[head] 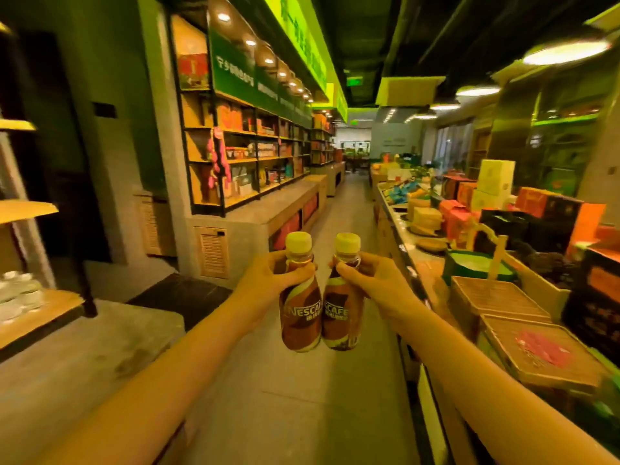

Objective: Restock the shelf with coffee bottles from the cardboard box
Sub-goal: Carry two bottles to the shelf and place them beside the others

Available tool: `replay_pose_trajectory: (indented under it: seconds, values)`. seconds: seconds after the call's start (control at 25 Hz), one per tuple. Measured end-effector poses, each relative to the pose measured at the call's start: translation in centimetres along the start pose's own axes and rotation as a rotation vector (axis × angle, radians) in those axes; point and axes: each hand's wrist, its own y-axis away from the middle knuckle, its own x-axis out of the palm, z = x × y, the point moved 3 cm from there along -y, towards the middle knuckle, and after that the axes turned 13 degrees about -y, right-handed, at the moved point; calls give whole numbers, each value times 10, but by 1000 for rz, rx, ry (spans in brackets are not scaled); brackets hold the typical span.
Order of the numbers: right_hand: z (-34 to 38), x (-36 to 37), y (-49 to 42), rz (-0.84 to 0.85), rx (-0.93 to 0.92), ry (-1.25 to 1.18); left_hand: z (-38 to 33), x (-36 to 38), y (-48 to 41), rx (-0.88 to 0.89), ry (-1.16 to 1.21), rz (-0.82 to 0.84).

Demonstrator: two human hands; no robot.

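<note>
I hold two brown Nescafe coffee bottles with pale yellow caps upright and side by side, out in front of me over the aisle floor. My left hand (268,280) grips the left bottle (300,317) around its neck and shoulder. My right hand (372,280) grips the right bottle (342,317) the same way. The bottles touch or nearly touch at their bodies. The cardboard box is not in view.
A long shop aisle (349,203) runs ahead. Wall shelves (255,156) with packaged goods over a low counter line the left. A wooden shelf (30,209) with glassware stands at far left. On the right, a display table (419,260) holds boxes, baskets and gift packs.
</note>
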Motion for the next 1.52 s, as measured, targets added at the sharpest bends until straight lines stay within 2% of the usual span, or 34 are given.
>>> replay_pose_trajectory:
  seconds: [0.28,0.48,0.68,1.08,1.32,1.52]
  values:
    - [-56,266,-129,336,35,-84,101,-257,-7,-101,-143,-300]
    - [-74,440,-199,551,-5,-101,148,-409,4,-216,-224,-506]
    - [-93,584,-256,802,-3,-180,183,-528,10,-316,-329,-715]
    - [-131,827,-374,1256,-38,-257,244,-722,-26,-448,-348,-1062]
    - [-134,956,-404,1385,-78,-356,265,-826,-27,-449,-386,-1181]
    - [-137,1045,-422,1372,-60,-409,290,-921,-21,-481,-368,-1232]
